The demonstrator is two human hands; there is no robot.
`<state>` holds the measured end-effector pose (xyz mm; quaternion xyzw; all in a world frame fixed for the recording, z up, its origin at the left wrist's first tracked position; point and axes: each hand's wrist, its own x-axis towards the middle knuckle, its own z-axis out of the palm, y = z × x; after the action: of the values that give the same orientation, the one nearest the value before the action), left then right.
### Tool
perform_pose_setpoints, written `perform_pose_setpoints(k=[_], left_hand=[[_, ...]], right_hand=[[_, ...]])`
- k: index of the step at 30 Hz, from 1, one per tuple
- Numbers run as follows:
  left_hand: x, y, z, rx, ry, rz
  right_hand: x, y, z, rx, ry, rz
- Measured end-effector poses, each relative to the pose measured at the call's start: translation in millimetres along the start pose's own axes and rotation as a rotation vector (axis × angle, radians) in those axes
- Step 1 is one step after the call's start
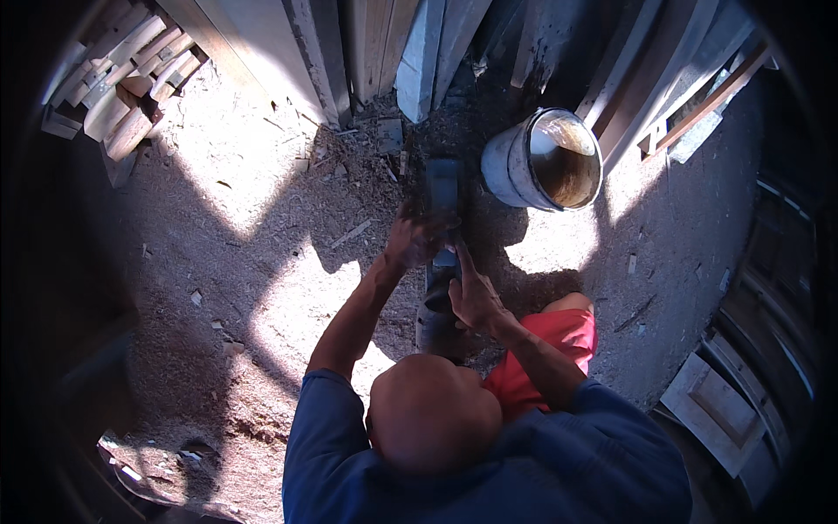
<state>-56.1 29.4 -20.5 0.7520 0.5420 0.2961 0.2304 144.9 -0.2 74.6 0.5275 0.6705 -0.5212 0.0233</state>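
Observation:
On the ground in front of me is a long, narrow, blue-grey rectangular block [443, 179], which looks like a sharpening stone. Its near end meets a dark, rounded support [439, 319] in shadow. Over the block's middle, my left hand [417, 240] reaches across, its fingers smeared by motion. My right hand [477, 299] is close beside it, the index finger pointing forward along the block and the other fingers curled. Whatever lies between or under the fingers is too dark and blurred to make out.
A whitish bucket [504, 166] with a stained inside stands to the right of the block. Upright boards [371, 52] lean along the far side. Stacked wood pieces [131, 131] lie at far left, and a panelled wooden piece [711, 410] at right. Shavings and chips cover the ground [209, 279].

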Motion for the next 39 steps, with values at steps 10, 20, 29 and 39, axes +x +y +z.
perform_pose_setpoints(k=[10, 20, 29, 39], left_hand=[[-55, 31, 24, -0.032, -0.063, -0.069], [64, -22, -41, -0.253, -0.245, -0.299], [-4, -5, 6, 0.105, 0.052, -0.027], [-66, 38, 29, -0.036, -0.049, -0.027]], right_hand=[[-47, 46, 34, -0.059, 0.1, -0.172], [59, -43, -70, 0.34, -0.203, 0.25], [8, -8, -10, 0.056, -0.068, 0.137], [-67, 49, 43, -0.034, 0.056, -0.051]])
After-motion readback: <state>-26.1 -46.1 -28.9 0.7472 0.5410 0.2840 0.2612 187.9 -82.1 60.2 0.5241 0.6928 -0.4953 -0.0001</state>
